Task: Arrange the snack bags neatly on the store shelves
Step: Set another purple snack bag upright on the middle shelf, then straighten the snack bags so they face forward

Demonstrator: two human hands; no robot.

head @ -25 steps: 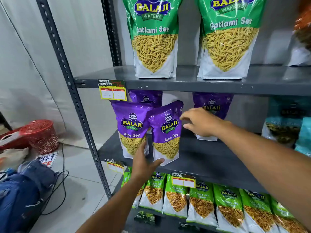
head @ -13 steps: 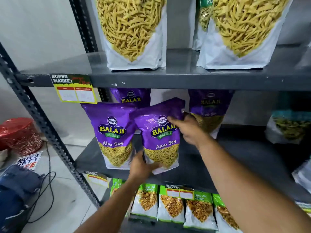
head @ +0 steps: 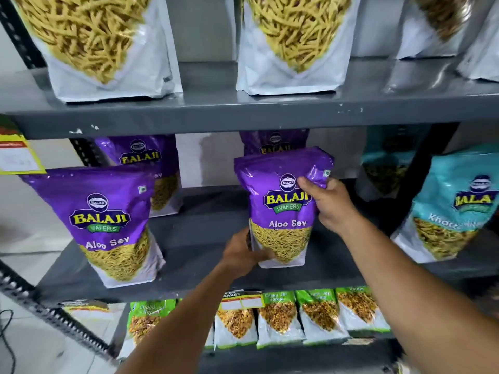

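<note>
Rack: a grey metal shelf rack (head: 243, 114) fills the view, with three shelves showing.
Top shelf: two big white bags (head: 108, 44) full of yellow sticks stand side by side.
Middle shelf: the dark shelf board (head: 194, 249) holds purple bags and blue ones.
Blue bag: a blue snack bag (head: 453, 211) stands at the right end, tilted a little.
Left purple bag: a purple Aloo Sev bag (head: 105, 225) stands at the front left, leaning a bit, with another purple bag just behind it.
Held purple bag: a second purple Aloo Sev bag (head: 283, 209) stands upright in the middle of the shelf, right in front of one more purple bag, well apart from the left one.
Right hand: the right hand (head: 329, 203) holds the bag's top right side, thumb on the front.
Left hand: the left hand (head: 243, 255) grips the bag's bottom left corner.
Bottom shelf: small green bags (head: 318, 314) stand in a row.
Price tags: a yellow tag (head: 19, 155) hangs at the left edge.
</note>
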